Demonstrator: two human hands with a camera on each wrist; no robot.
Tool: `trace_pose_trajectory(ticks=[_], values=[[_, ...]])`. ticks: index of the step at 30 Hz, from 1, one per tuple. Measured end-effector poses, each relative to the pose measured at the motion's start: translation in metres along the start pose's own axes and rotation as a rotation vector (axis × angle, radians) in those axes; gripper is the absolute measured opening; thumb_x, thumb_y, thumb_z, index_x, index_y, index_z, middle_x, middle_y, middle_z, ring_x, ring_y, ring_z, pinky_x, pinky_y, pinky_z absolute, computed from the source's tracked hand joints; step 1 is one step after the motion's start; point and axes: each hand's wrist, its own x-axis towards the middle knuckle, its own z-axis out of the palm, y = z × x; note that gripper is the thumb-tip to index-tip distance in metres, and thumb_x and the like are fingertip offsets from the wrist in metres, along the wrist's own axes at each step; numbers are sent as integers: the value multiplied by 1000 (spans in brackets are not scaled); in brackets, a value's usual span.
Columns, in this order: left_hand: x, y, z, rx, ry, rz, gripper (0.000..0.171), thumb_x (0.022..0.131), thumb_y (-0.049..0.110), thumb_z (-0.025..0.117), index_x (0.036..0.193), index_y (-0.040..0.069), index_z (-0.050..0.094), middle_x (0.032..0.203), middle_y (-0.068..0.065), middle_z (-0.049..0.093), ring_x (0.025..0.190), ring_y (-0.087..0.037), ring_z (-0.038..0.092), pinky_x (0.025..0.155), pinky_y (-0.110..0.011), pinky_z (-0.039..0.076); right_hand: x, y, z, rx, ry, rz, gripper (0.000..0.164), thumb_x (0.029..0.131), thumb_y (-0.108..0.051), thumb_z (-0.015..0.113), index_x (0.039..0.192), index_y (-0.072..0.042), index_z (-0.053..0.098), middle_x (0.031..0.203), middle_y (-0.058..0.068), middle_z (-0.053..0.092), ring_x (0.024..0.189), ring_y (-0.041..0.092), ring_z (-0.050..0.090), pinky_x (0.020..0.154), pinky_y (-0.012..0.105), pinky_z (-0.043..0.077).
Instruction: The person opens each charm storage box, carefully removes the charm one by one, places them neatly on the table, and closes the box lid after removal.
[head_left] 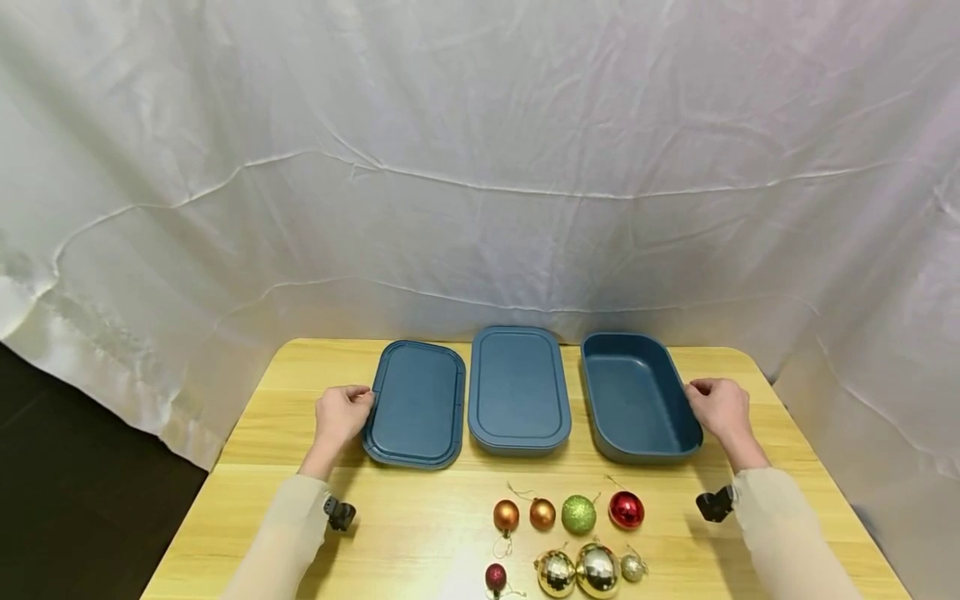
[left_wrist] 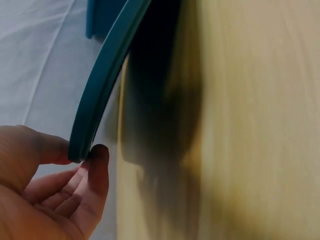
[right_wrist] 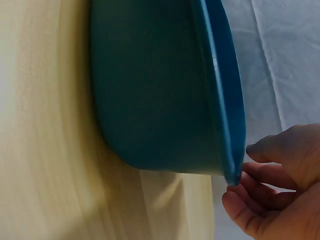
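My left hand (head_left: 342, 414) pinches the left edge of a flat blue lid (head_left: 417, 404) between thumb and fingers. In the left wrist view, that gripped lid edge (left_wrist: 97, 95) stands clear of the wooden surface, with a dark shadow under it. At the right, my right hand (head_left: 722, 408) holds the right rim of an uncovered blue container (head_left: 637, 400), which has nothing inside. The right wrist view has its thumb at the rim and the fingers below, beside the container wall (right_wrist: 155, 90). Between these two lies a lidded blue container (head_left: 520, 387), touched by neither hand.
Nearer me on the wooden table (head_left: 420, 533) lie Christmas baubles: orange ones (head_left: 506, 515), a green glittery one (head_left: 579, 515), a shiny red one (head_left: 626, 509), gold ones (head_left: 598, 570) and a small dark red one (head_left: 496, 577). A white curtain (head_left: 525, 208) hangs behind.
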Motion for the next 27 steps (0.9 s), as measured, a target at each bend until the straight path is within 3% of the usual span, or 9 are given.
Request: trace_pose_trajectory(ticks=[3,6,10,16,20,24,27], values=[[-1,6,-3,-16,-13,6,29,101,19,66,116,1,81,112,-19,80,107,-38,75,93,-51,58,0,3,1,-7,-6,5,39,104,-20,56,118,12,74,118,32,72,114,56,61,102,65,44],[-2,12,-7,-42,-32,13,28,102,21,66,117,3,81,112,-18,80,105,-38,75,91,-50,59,0,4,1,-13,-11,5,39,104,-20,55,119,11,75,119,32,72,116,57,60,103,65,44],[-3,20,-11,-86,-53,24,28,101,22,68,116,3,81,106,-16,81,92,-30,77,80,-39,61,-1,3,0,-18,-18,10,39,104,-19,54,118,11,75,119,32,72,117,58,60,104,66,44],[-4,27,-12,-172,-66,26,28,100,24,70,115,3,82,99,-15,82,68,-8,73,65,-25,58,-1,2,1,-2,-22,26,40,104,-19,53,120,11,74,121,33,71,120,58,58,106,66,42],[-5,32,-8,-238,-11,47,27,98,24,72,112,4,83,94,-14,82,61,-3,69,61,-21,55,-1,2,2,0,-19,32,39,104,-19,53,119,10,75,121,33,71,121,58,57,106,66,44],[-7,38,-1,-297,79,51,25,95,23,75,108,5,85,93,-14,82,66,0,69,63,-16,53,-1,3,2,-1,-16,37,39,104,-19,54,119,10,75,121,32,71,121,58,57,106,65,44],[-8,42,2,-329,106,39,24,93,23,77,106,5,85,95,-14,82,70,-1,70,65,-14,53,-1,2,2,5,-14,37,38,105,-19,54,118,9,76,121,32,71,121,58,58,106,65,43]])
